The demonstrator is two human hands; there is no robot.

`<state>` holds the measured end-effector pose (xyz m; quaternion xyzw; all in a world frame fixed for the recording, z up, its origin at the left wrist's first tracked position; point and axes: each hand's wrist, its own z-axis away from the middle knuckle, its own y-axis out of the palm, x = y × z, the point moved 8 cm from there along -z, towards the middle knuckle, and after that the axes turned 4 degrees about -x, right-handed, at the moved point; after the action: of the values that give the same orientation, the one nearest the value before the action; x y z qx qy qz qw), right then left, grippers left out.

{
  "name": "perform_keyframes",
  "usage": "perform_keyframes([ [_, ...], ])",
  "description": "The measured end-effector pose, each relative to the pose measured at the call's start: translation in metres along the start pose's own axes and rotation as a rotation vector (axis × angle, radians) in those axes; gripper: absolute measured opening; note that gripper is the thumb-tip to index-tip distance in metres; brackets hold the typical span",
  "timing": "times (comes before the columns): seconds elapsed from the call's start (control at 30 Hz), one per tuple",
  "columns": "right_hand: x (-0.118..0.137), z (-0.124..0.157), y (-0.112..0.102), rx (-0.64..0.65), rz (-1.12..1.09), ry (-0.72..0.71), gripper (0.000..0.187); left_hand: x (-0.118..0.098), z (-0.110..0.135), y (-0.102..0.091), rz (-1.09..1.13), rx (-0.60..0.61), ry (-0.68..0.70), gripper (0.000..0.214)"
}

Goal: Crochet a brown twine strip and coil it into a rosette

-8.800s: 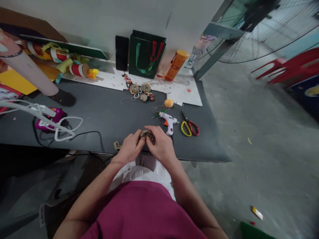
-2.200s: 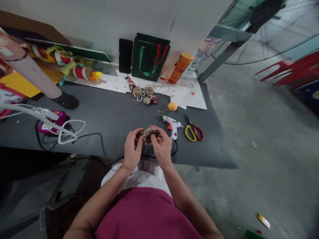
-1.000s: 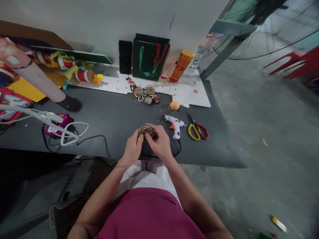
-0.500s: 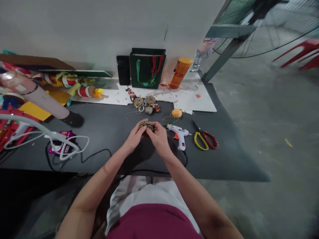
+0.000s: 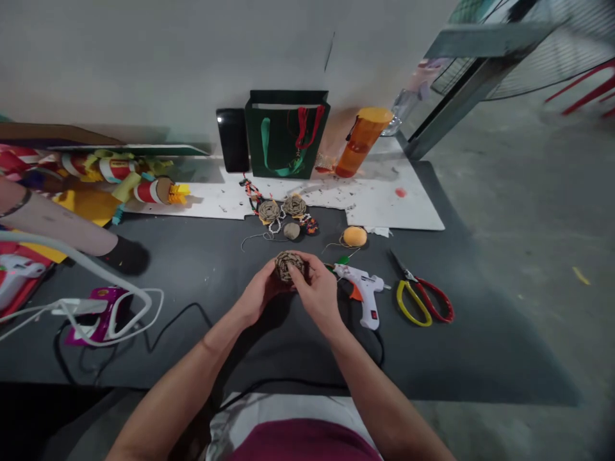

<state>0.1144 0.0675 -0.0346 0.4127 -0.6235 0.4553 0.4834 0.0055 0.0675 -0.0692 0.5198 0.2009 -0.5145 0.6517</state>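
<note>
Between my two hands is a round, brown coiled rosette point(image 5: 287, 266), its spiral face turned up toward me. My left hand point(image 5: 262, 289) grips its left edge. My right hand point(image 5: 316, 285) closes on the right side, with the thumb lying across the face. Just right of my right hand lies a white glue gun point(image 5: 364, 288) with an orange trigger. Beyond my hands sit two similar coiled rosettes point(image 5: 294, 205) with beads, a small grey-brown roll point(image 5: 291, 231) and an orange ball of thread point(image 5: 355, 236). Scissors point(image 5: 420, 298) with yellow and red handles lie farther right.
At the back stand a dark green gift bag point(image 5: 287, 137), a black phone point(image 5: 233, 139) and an orange bottle point(image 5: 362, 142). A purple power adapter point(image 5: 98, 314) with white cables lies at left, near a thick pale post point(image 5: 81, 214). Decorated paper rolls point(image 5: 151, 191) lie at back left.
The rosette has tipped, so more of its spiral face shows, and my right thumb now rests on it. The view has shifted and moved closer to the table.
</note>
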Motion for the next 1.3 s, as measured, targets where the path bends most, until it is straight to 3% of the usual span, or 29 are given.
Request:
perform_keyframes([
  [0.17, 0.007, 0.001, -0.001, -0.028, 0.057, -0.067, 0.021, -0.003, 0.002, -0.013, -0.252, -0.100, 0.155, 0.038],
  [0.4, 0.002, -0.001, 0.004, 0.045, -0.068, 0.010, 0.028, -0.011, 0.005, -0.020, -0.401, -0.144, 0.239, 0.037],
  [0.53, 0.000, 0.000, 0.009, 0.084, -0.133, 0.061, 0.032, -0.011, 0.005, -0.019, -0.404, -0.151, 0.252, 0.041],
  [0.7, -0.004, 0.001, 0.008, 0.042, -0.165, 0.088, 0.031, -0.013, 0.006, -0.014, -0.416, -0.112, 0.274, 0.045],
  [0.93, 0.001, 0.003, 0.004, -0.001, -0.087, 0.021, 0.031, -0.039, 0.019, -0.007, -0.771, -0.200, 0.486, 0.029],
  [1.13, 0.003, 0.000, 0.005, 0.040, -0.120, 0.010, 0.028, -0.039, 0.016, -0.011, -0.682, -0.181, 0.434, 0.034],
  [1.3, -0.019, 0.000, 0.011, 0.069, -0.349, 0.224, 0.028, -0.029, 0.012, -0.012, -0.512, -0.151, 0.312, 0.035],
])
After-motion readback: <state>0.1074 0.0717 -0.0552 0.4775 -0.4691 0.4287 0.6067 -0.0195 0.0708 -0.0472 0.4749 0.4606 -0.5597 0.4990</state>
